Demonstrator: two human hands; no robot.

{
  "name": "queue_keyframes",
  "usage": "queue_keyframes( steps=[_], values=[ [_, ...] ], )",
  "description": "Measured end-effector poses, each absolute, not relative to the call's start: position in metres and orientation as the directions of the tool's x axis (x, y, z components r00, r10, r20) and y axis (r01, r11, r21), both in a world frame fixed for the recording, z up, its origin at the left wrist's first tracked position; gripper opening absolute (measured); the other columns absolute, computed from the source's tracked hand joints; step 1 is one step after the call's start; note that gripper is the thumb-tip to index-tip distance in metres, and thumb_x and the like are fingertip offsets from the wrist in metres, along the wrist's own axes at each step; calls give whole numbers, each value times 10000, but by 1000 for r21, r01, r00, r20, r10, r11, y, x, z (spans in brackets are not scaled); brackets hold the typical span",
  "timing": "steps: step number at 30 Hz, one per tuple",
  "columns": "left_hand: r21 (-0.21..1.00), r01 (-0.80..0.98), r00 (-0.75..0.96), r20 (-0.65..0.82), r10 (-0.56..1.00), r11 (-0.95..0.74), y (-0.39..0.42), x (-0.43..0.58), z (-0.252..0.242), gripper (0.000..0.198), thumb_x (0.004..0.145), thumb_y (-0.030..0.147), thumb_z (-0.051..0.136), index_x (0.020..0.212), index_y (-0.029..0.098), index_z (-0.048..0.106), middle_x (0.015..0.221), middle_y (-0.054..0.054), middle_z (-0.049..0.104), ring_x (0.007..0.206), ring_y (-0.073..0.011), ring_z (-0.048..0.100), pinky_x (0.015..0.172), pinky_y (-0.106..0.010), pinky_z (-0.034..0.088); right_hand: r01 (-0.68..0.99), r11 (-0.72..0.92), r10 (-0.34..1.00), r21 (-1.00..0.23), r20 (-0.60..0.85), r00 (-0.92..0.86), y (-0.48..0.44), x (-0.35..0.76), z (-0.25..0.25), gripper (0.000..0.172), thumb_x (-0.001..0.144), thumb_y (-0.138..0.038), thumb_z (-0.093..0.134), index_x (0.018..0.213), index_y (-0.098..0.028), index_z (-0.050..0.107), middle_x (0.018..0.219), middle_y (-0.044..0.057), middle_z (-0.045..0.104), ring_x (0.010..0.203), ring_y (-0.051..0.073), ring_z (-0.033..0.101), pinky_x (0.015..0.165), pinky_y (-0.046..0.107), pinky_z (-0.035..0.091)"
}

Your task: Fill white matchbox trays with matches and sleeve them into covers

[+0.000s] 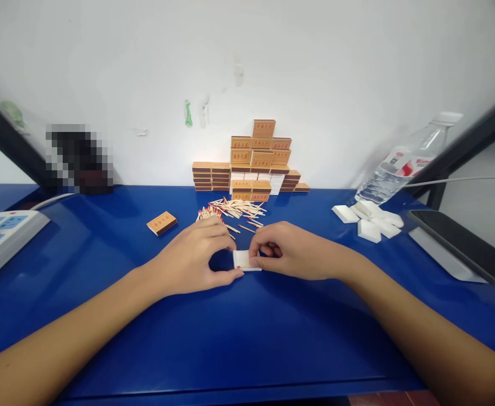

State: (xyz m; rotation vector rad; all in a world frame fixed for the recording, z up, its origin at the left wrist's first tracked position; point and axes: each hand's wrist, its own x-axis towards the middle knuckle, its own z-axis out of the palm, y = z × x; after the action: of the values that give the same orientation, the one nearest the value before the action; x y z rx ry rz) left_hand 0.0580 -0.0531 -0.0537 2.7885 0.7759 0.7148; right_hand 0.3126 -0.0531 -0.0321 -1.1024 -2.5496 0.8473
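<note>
A small white matchbox tray (242, 257) lies on the blue table in front of me. My left hand (200, 254) grips its left end, with the thumb at the near corner and fingers at the far one. My right hand (283, 251) is closed in a pinch over the tray's right part. From those fingertips a match (239, 267) runs left inside the tray, its red head near the left corner. Just beyond my hands lies a loose heap of matches (234, 208). A closed matchbox (162, 223) rests to the left of my left hand.
Stacked matchboxes (262, 158) rise against the wall behind the heap. To the right are several white trays (370, 220), a leaning water bottle (403, 160) and a black phone (467, 245). A white power strip (14, 242) sits at the left.
</note>
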Motion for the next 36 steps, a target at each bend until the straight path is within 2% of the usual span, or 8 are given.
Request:
queue_keyframes(
  steps=[5,8,11,16,19,22,29,36],
  values=[
    [271,443,752,407,519,-854,-54,58,-54,226,903,406,780,987,203,724,948,-57,713,957,-250,635,890,-416,525,588,497,791,-638,54,-610,-48,312,-37,183,948,-325,654,826,-210,727,635,-48,479,584,119,401,578,281,323],
    [263,450,756,397,521,-854,-54,59,-53,236,906,415,779,989,201,725,934,-58,706,950,-252,632,869,-411,526,683,454,886,-573,211,-413,-39,310,-50,162,943,-342,673,873,-202,716,691,-27,542,623,132,450,615,291,338],
    [265,449,759,391,521,-853,-55,59,-53,246,906,425,781,982,199,721,916,-57,699,943,-252,627,855,-405,526,752,443,896,-488,261,-359,-31,305,-64,124,920,-318,719,913,-196,697,848,21,631,729,156,532,676,296,374],
    [266,458,744,407,530,-848,-54,59,-53,235,914,396,776,1009,191,712,944,-57,710,949,-247,632,881,-410,527,775,441,898,-452,218,-383,-29,305,-64,145,990,-261,640,864,-189,635,869,38,630,753,165,529,695,303,369],
    [249,491,718,428,549,-835,-52,58,-53,219,915,381,770,992,187,706,941,-62,715,945,-252,635,903,-426,529,705,460,887,-540,238,-396,-34,311,-50,174,1012,-312,626,887,-191,641,833,22,609,711,153,502,666,295,361],
    [237,523,697,434,571,-819,-50,58,-54,215,907,377,774,995,193,706,930,-65,721,936,-260,639,899,-435,532,605,529,824,-595,189,-534,-40,314,-38,203,1018,-363,630,897,-203,658,775,-6,575,684,145,485,650,287,357],
    [234,524,698,435,570,-819,-51,59,-54,204,925,368,755,958,178,689,892,-61,708,896,-246,626,853,-415,524,601,664,718,-445,152,-680,-50,308,-39,113,978,-200,641,878,-191,693,786,-1,595,715,143,505,690,295,363],
    [236,500,711,439,550,-833,-51,59,-54,186,923,331,768,949,172,676,952,-64,731,927,-244,640,865,-400,513,554,675,687,-487,142,-713,-55,309,-33,139,969,-195,621,846,-190,685,741,-17,570,671,129,486,652,286,359]
  ],
)
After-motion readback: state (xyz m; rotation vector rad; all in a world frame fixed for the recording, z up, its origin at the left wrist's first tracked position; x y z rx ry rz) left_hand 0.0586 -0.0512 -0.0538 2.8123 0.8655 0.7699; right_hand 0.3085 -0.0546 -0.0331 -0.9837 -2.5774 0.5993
